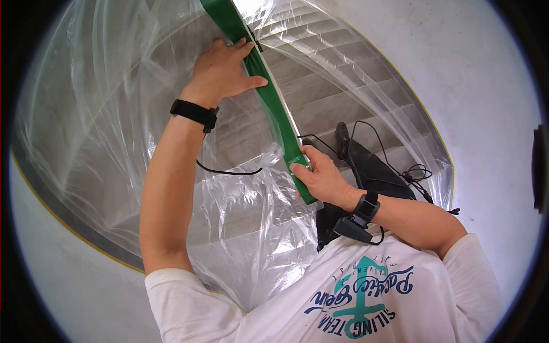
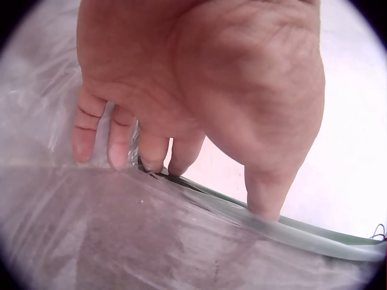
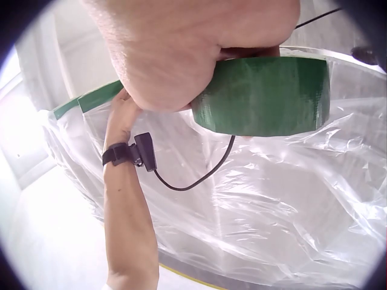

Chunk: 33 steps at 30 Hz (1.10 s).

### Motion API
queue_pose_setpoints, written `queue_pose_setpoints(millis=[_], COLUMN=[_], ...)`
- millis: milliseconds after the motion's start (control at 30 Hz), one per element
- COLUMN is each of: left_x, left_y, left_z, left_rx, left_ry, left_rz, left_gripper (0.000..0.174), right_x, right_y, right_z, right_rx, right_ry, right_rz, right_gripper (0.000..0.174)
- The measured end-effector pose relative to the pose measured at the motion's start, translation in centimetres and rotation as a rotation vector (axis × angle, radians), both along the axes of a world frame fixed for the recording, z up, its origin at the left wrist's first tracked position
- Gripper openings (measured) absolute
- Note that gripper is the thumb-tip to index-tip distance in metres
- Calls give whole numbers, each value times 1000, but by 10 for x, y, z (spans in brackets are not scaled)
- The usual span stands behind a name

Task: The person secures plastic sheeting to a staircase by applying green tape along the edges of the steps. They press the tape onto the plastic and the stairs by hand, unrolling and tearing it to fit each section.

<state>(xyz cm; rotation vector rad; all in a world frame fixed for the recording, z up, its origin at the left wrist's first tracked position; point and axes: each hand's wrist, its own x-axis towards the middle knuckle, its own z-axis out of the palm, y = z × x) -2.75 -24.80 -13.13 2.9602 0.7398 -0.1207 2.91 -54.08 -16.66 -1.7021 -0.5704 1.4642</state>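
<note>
A strip of green tape (image 1: 273, 106) runs along the top of a narrow edge, overlapping a clear plastic sheet (image 1: 240, 211). My left hand (image 1: 220, 71) lies farther along this strip, fingers spread and fairly straight, with thumb and fingertips touching the tape and film. In the left wrist view, the left palm (image 2: 193, 78) stands over the edge. Nearer my body, my right hand (image 1: 327, 178) grips a roll of green tape (image 3: 263, 96), its thumb on the near side. The palm hides part of the roll in the right wrist view.
Grey steps (image 1: 337, 86) lie below on the far side of the edge, seen partly through draped film. A loose black cable (image 1: 416, 173) hangs by my dark-trousered leg (image 1: 380, 171). A curved white wall (image 1: 480, 114) stands at the right.
</note>
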Motion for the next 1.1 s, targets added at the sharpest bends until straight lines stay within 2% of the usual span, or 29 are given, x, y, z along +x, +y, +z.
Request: queue_pose_setpoints(millis=[333,400,533,600,667,767,833,967,1033,1100], left_x=[-1,-2,-1,-3,-5,-6,-8,-15,-21,-29], left_y=[-2,-2,-1,-2,-6,-19,-28,-47,-60,-75], left_z=[1,-1,-5,-7,-10,-8,-7,-17,-23,-23], left_rx=[-2,1,7,36,71,101,125,234,79,55], left_ry=[-2,-7,-33,-23,-14,27,85,69,32,39], left_rz=[11,9,-13,-21,-29,0,-34,-122,-149,-164], left_gripper=[81,81,81,81,81,75,64,58,59,62], right_x=[1,2,4,3,2,3,2,1,1,2], right_y=[0,2,0,-2,-3,-3,-3,-2,-2,-1], right_z=[1,8,-3,-17,-19,-21,-21,-20,-19,-16], right_rx=[5,-62,-71,29,43,63,71,68,66,43], right_ry=[-3,121,116,-31,14,60,64,90,88,99], right_rz=[5,-22,-1,32,10,-17,-19,-33,-26,-25], right_gripper=[42,41,40,39,39,38,38,38,38,38])
